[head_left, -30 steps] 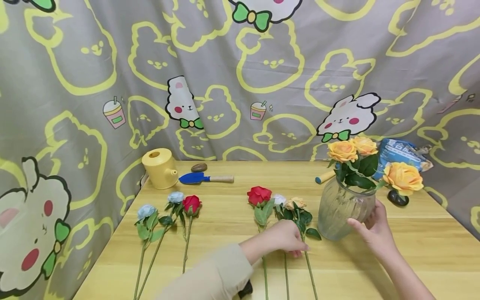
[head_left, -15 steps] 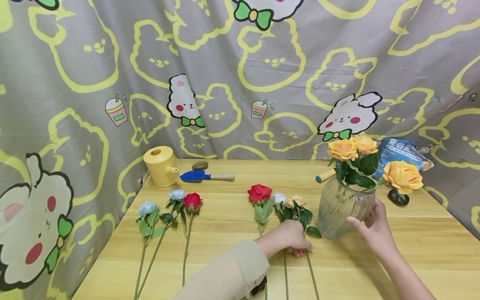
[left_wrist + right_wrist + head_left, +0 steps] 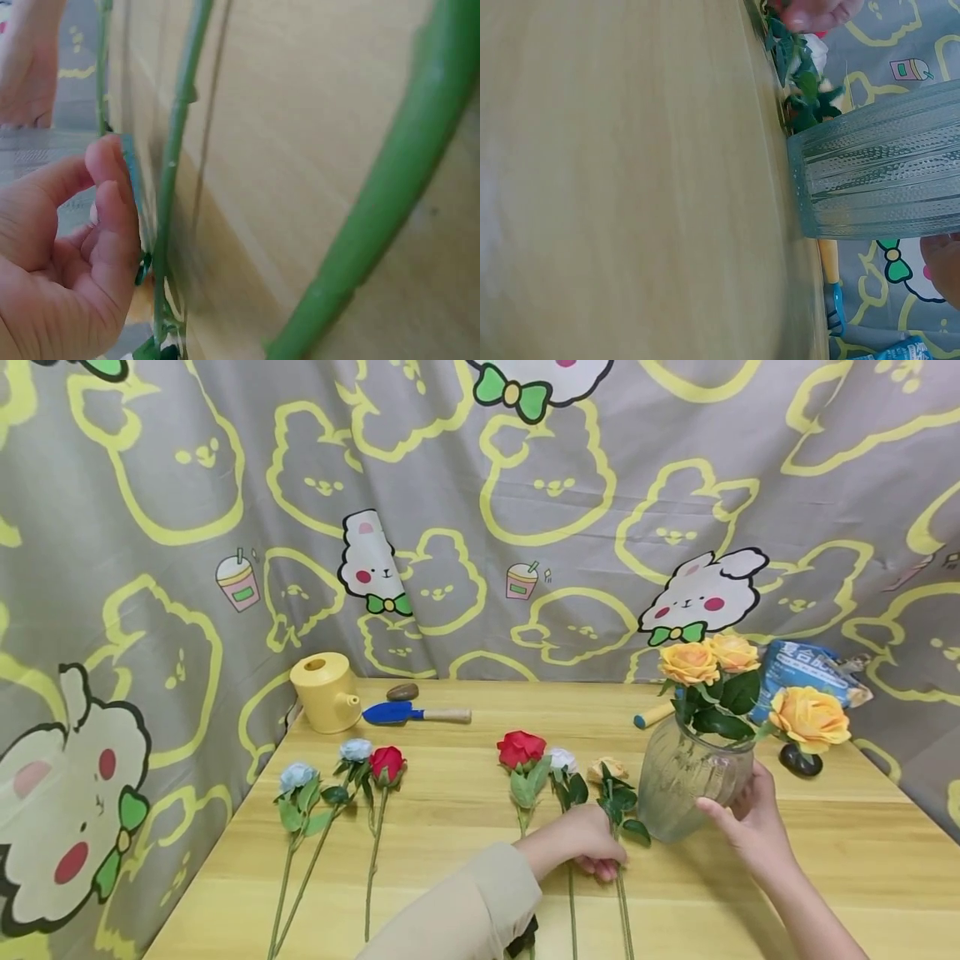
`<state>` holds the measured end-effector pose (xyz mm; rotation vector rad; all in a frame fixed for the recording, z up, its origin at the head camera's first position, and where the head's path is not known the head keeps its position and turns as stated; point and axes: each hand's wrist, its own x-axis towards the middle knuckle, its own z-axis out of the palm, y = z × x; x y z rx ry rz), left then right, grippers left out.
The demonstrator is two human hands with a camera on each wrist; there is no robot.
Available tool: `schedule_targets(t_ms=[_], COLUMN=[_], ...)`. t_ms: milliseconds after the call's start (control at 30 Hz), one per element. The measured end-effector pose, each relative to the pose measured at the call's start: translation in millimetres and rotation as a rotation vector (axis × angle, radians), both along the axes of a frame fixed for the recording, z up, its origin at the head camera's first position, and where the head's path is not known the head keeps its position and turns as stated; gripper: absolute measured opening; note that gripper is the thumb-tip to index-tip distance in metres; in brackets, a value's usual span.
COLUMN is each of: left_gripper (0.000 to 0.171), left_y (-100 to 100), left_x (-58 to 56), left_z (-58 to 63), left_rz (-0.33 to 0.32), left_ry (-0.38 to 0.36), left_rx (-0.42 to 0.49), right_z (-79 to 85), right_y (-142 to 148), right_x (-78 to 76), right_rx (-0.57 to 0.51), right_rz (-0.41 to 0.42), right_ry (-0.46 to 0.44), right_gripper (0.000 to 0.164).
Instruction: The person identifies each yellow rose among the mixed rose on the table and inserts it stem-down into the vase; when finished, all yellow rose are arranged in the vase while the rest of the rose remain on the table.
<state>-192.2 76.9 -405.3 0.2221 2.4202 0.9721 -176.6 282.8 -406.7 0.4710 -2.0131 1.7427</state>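
Observation:
My left hand [image 3: 577,843] pinches the stem of a pale orange artificial rose [image 3: 606,768], low over the table; in the left wrist view its thumb and fingers [image 3: 112,202] meet around a thin green stem. My right hand [image 3: 753,822] grips a ribbed clear glass vase [image 3: 686,785], thumb in front and fingers behind. In the head view the vase leans slightly right. Several yellow-orange roses [image 3: 690,662] stand in it, one hanging out to the right. A white rose [image 3: 562,760] and a red rose [image 3: 521,748] lie left of the pinched one.
Farther left lie two light blue flowers [image 3: 297,777] and another red rose [image 3: 387,764]. At the back are a yellow watering can [image 3: 325,693], a blue trowel [image 3: 390,712], a brown stone [image 3: 402,692], a black stone [image 3: 800,761] and a blue bag [image 3: 802,672].
The pale orange rose has shifted a little right, away from the white one, with my left hand on its stem. My right hand and the vase have stayed in place.

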Motion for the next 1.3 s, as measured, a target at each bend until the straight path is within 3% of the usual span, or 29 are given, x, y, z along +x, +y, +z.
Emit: schedule_targets(t_ms=[133, 400, 633, 767, 867, 967, 1300], left_gripper=[0.028, 0.017, 0.009, 0.01, 0.011, 0.012, 0.016], left_y=[-4, -16, -27, -37, -46, -52, -37], left_x=[-1.7, -5.0, -15.1, -23.3, -26.3, -27.8, -31.0], left_z=[0.4, 1.6, 9.0, 17.4, 32.5, 56.5, 161.5], left_rz=[0.072, 0.155, 0.137, 0.097, 0.065, 0.046, 0.063], left_ry=[-0.054, -0.104, -0.068, 0.014, 0.128, 0.266, 0.715], left_rx=[0.176, 0.402, 0.557, 0.622, 0.646, 0.659, 0.795], right_z=[0.5, -0.7, -0.5, 0.0, 0.3, 0.4, -0.2], right_y=[1, 2, 3, 3, 3, 3, 1], right_x=[1.3, 3.2, 3.5, 3.4, 3.2, 2.9, 0.2], right_rx=[0.004, 0.047, 0.042, 0.025, 0.028, 0.028, 0.005], right_rz=[-0.002, -0.012, -0.013, -0.009, -0.014, -0.019, -0.007], right_ry=[-0.003, -0.008, -0.008, -0.001, 0.005, 0.011, 0.034], right_gripper=[0.077, 0.079, 0.078, 0.079, 0.079, 0.079, 0.077])
